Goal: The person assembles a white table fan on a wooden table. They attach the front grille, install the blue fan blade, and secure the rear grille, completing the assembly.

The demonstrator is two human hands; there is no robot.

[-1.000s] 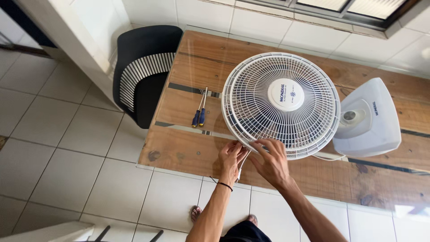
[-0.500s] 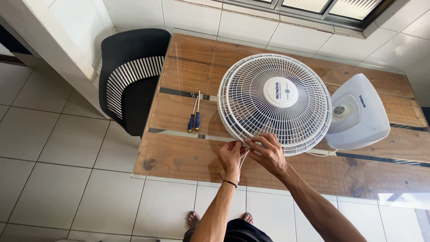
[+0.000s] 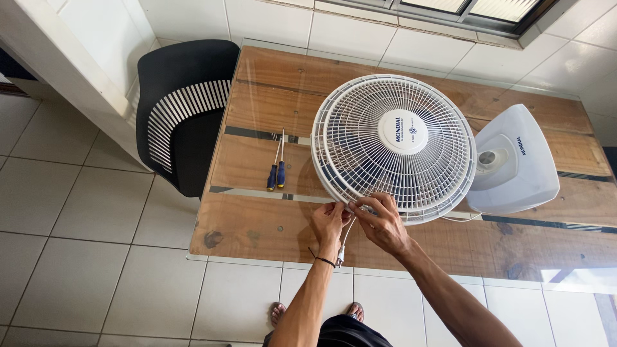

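Two hands' fingers pinch the fan grille (image 3: 393, 144) rim; screwdrivers (image 3: 277, 171) and chair (image 3: 180, 109) lie well left.

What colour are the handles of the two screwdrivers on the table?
Dark blue with yellow, seen in the head view: screwdrivers.

A round white plastic fan grille (image 3: 393, 148) of thin smooth ribs is seen, beside a glossy white plastic fan base (image 3: 514, 164). A rough, knotted brown wooden tabletop (image 3: 257, 218) is overlaid with clear glass that reflects light. Two screwdrivers (image 3: 277, 168) are shown with metal shafts and blue handles. A matt black plastic chair (image 3: 183, 109) and glossy white floor tiles (image 3: 83, 257) are visible.
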